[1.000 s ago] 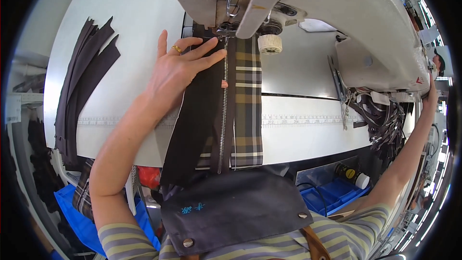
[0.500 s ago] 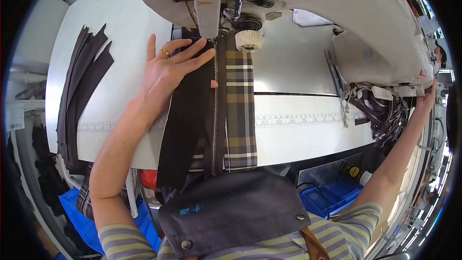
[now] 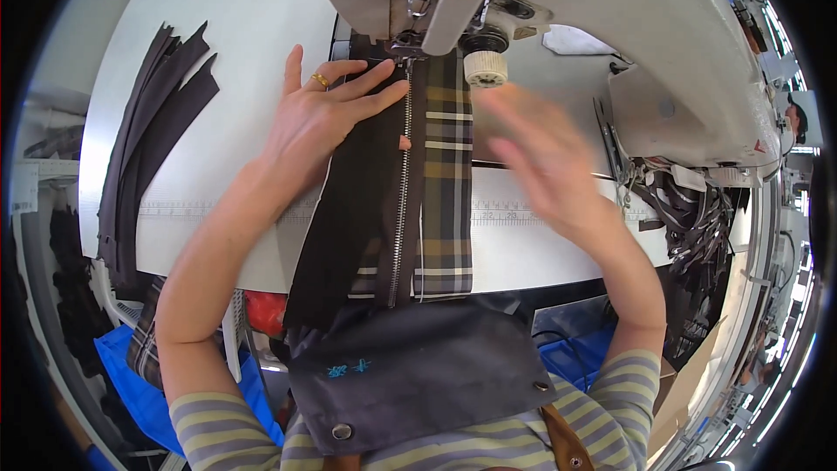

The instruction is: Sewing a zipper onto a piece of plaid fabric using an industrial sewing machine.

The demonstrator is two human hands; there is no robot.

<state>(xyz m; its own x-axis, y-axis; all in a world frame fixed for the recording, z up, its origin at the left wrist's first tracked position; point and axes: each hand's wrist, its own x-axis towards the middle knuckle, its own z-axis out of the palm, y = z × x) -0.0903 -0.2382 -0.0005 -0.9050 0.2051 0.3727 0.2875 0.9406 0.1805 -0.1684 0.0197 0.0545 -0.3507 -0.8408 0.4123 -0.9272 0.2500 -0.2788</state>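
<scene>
My left hand (image 3: 327,113) lies over a black fabric strip (image 3: 353,201), its fingers stretched toward the needle area of the sewing machine (image 3: 593,0). The thumb runs under the strip, and its tip shows beside the metal teeth of a dark zipper (image 3: 402,209). Beneath the zipper is plaid fabric (image 3: 447,174) in olive, black and white, running lengthwise under the machine head. To the right of the plaid, my right hand (image 3: 558,153) hangs in the air near the machine's white knob (image 3: 485,69). Motion smears its fingers, and no object shows in it.
Several dark strips (image 3: 144,148) lie on the white table at the left. A printed ruler (image 3: 514,214) crosses the tabletop. Scissors (image 3: 610,135) and a bundle of dark zippers or tapes (image 3: 697,218) sit at the right. Blue bins (image 3: 571,358) stand below the table edge.
My right hand has come from the machine's far right end to beside the plaid fabric. My left hand stays on the black strip. The whole view has shifted slightly.
</scene>
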